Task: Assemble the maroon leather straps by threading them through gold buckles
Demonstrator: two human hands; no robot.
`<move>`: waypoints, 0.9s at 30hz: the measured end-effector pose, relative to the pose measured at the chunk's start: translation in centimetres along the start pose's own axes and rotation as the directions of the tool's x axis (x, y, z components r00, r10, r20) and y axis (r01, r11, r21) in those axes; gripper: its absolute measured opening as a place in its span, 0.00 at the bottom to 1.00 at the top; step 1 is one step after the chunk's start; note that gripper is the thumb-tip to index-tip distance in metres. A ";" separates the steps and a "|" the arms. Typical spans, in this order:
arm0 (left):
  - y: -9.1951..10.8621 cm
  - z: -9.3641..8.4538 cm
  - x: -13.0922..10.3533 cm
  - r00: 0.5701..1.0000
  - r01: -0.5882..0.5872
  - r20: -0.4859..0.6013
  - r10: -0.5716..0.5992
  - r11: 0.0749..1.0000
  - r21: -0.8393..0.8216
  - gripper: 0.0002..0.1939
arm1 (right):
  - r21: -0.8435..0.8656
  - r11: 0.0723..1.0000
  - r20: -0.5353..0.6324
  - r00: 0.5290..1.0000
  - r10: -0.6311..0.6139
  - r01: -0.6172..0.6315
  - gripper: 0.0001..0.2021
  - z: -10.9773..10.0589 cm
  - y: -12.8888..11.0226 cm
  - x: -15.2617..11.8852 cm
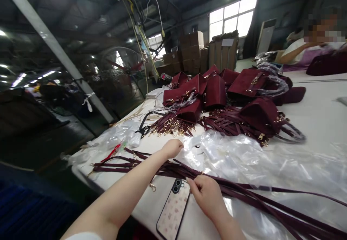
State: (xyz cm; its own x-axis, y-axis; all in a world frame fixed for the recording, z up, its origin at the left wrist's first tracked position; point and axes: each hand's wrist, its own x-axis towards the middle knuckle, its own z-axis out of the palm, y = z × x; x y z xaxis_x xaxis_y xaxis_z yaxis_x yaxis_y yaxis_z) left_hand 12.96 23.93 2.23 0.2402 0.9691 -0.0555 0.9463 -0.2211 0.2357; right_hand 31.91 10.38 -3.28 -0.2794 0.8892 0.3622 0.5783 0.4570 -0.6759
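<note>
My left hand (172,149) reaches over the table with its fingers closed at the edge of a clear plastic bag (230,153), which it seems to pinch. My right hand (208,195) is curled beside the top corner of a phone in a patterned case (173,209), lying camera side up. What its fingers hold, if anything, is hidden. A bundle of long burgundy straps (244,193) with gold clasps runs across the table beneath and past both hands. More plastic spreads to the right of the hands.
Several burgundy handbags (215,90) are piled behind a heap of straps with gold clips (173,124). A red cord (111,153) and crumpled plastic (116,135) lie at the left table edge. A person (303,50) sits at the far right. Cardboard boxes (191,50) stand behind.
</note>
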 end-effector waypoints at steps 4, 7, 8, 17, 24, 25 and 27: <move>0.2 -1.3 -0.4 0.977 0.159 -0.111 -0.180 0.972 -0.173 0.15 | 0.069 0.998 -0.051 0.999 0.009 -0.005 0.28 -0.5 0.5 0.0; 1.1 -2.9 -0.6 0.950 0.174 -0.193 -0.247 0.928 -0.328 0.16 | 0.102 0.995 -0.115 0.993 0.008 0.004 0.28 -0.8 0.7 -0.1; 1.6 -3.6 -0.7 0.946 0.152 -0.214 -0.245 0.914 -0.376 0.16 | 0.108 0.994 -0.140 0.990 0.003 0.012 0.27 -0.9 0.7 -0.1; 8.5 -5.7 -7.9 0.995 -0.101 -0.061 0.083 0.684 -0.722 0.16 | -0.042 0.998 -0.424 0.904 -0.057 0.043 0.35 -1.0 -1.1 -0.2; 7.8 -3.9 -19.1 0.927 0.084 0.238 0.288 0.460 -0.884 0.24 | -0.140 0.962 -0.289 0.920 -0.265 0.233 0.05 0.7 -0.8 0.5; 6.2 -4.5 -20.0 0.956 0.094 0.202 0.214 0.429 -0.899 0.24 | -0.159 0.968 -0.289 0.928 -0.236 0.196 0.05 0.8 -0.3 0.6; 2.4 -6.0 -21.6 0.991 0.079 0.119 0.062 0.448 -0.891 0.22 | -0.201 0.974 -0.292 0.942 -0.166 0.109 0.05 0.9 0.8 0.9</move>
